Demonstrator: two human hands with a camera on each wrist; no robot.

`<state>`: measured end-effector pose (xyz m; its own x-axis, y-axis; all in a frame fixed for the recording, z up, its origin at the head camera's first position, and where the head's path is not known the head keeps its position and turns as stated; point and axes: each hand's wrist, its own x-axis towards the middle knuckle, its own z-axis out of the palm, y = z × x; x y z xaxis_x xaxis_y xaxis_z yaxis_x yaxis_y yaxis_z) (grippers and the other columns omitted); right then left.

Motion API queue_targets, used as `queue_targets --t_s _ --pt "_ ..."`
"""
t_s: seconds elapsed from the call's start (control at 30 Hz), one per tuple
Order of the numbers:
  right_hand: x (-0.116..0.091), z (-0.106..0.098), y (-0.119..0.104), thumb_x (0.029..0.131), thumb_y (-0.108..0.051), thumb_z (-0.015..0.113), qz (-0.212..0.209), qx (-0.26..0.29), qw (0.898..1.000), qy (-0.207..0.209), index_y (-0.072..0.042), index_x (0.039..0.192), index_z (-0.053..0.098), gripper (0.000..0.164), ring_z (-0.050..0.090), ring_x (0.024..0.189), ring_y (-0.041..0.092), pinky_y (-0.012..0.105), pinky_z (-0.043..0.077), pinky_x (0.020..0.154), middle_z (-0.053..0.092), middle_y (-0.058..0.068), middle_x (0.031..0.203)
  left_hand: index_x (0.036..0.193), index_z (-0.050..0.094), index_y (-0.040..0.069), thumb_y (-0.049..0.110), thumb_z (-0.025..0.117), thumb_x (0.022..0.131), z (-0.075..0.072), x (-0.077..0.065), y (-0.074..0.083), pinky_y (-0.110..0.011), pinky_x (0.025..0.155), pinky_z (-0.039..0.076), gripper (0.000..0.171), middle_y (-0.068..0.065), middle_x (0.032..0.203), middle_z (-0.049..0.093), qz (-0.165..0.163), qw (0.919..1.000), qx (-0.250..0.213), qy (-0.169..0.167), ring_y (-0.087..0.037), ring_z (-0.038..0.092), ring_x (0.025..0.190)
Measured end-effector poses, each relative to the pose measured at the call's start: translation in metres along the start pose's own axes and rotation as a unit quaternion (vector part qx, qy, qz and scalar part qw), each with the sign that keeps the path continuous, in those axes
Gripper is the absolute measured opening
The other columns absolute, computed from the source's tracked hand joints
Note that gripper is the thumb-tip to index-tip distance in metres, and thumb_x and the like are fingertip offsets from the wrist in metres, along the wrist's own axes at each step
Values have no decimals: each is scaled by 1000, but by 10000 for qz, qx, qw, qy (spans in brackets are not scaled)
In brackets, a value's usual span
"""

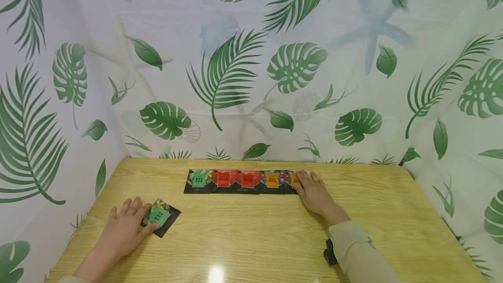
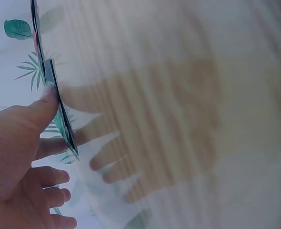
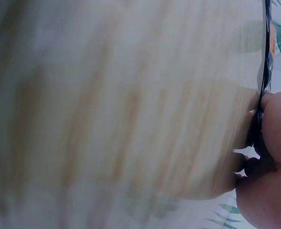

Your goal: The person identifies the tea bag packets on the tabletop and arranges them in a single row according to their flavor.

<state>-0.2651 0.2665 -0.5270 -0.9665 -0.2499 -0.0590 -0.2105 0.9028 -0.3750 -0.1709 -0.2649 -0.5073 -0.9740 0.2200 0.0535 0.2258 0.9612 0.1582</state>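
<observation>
My left hand (image 1: 125,227) holds a small flat sachet (image 1: 160,215) with a green label and black edges, pinched between thumb and index finger. The sachet lies at an angle over the left part of the table, its far-left corner hidden by the fingers. In the left wrist view, the same sachet (image 2: 66,129) shows edge-on against the thumb. At the right end of a row of sachets, my right hand (image 1: 317,195) rests its fingers on an orange-label sachet (image 1: 291,187) and covers its right part. The right wrist view shows that hand (image 3: 278,129) at the sachets' dark edge.
The row stands side by side near the table's back: a green-label sachet (image 1: 198,182), two red ones (image 1: 224,182), then another orange-label one (image 1: 272,182). A leaf-print cloth (image 1: 243,99) encloses the wooden table (image 1: 235,230). A black object (image 1: 330,253) sits by the right sleeve.
</observation>
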Motion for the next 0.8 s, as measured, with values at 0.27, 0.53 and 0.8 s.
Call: queue_targets --t_s 0.27,0.53,0.8 --pt "2 3 4 116 -32 38 -12 37 10000 12 4 165 27 61 12 158 58 73 12 126 24 29 171 144 63 2 30 69 101 3 1 -2 -85 105 34 51 -39 151 50 228 9996 -31 152 -64 45 139" --pt "0 -1 -1 116 -30 39 28 43 10000 -49 4 165 28 60 12 158 58 73 13 126 24 30 171 147 59 -1 38 64 105 -1 4 10 -82 103 39 58 -35 149 54 35 9998 -68 -187 -59 53 135" --pt "1 1 2 116 -28 39 41 37 10000 -28 5 165 27 60 12 157 58 73 12 126 24 30 171 150 54 -3 35 63 105 1 4 15 -82 104 38 60 -32 151 54 -25 9994 -61 -336 -60 48 139"
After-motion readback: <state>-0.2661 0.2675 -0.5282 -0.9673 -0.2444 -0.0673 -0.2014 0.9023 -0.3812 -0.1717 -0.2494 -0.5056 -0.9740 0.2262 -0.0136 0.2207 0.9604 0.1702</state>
